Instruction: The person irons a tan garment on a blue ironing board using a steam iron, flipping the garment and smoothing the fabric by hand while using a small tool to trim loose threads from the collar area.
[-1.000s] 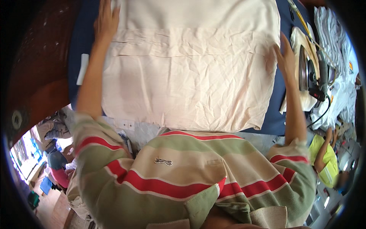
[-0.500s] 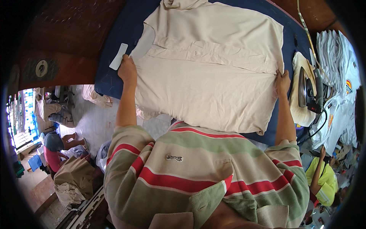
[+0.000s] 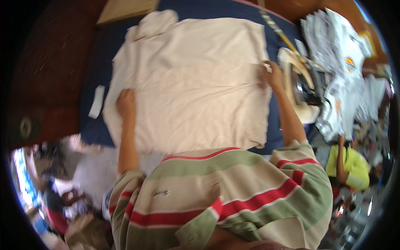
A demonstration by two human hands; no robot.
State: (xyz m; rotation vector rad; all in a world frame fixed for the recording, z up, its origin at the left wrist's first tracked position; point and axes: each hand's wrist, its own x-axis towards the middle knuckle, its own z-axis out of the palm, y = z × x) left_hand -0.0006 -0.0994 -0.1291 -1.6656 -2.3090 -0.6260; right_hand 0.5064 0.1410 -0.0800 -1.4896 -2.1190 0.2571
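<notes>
A cream shirt (image 3: 200, 104) lies spread over a dark blue covered table (image 3: 89, 71), with a bunched part at its far left corner. On the shirt's left part rests my left hand (image 3: 126, 102), knuckles up and fingers curled down on the cloth. My right hand (image 3: 271, 76) is at the shirt's right edge, its fingers smeared by motion, so their grip is unclear. Just right of that hand, an iron (image 3: 301, 88) stands on a cream pad (image 3: 287, 56). A white card-like strip (image 3: 96, 101) lies on the table left of the shirt.
White shirts with printed patches (image 3: 327, 46) hang or lie stacked at the right. A yellow-and-black cord (image 3: 279, 31) runs down toward the iron. A tan board (image 3: 125, 10) is at the far left. At the lower right is a person in a yellow-green top (image 3: 352, 166); another person (image 3: 54, 208) is lower left.
My left hand has moved from the shirt's left edge onto the cloth, nearer to me. The bunched far corner now shows fully. My view has shifted, so the iron and white shirts appear further left.
</notes>
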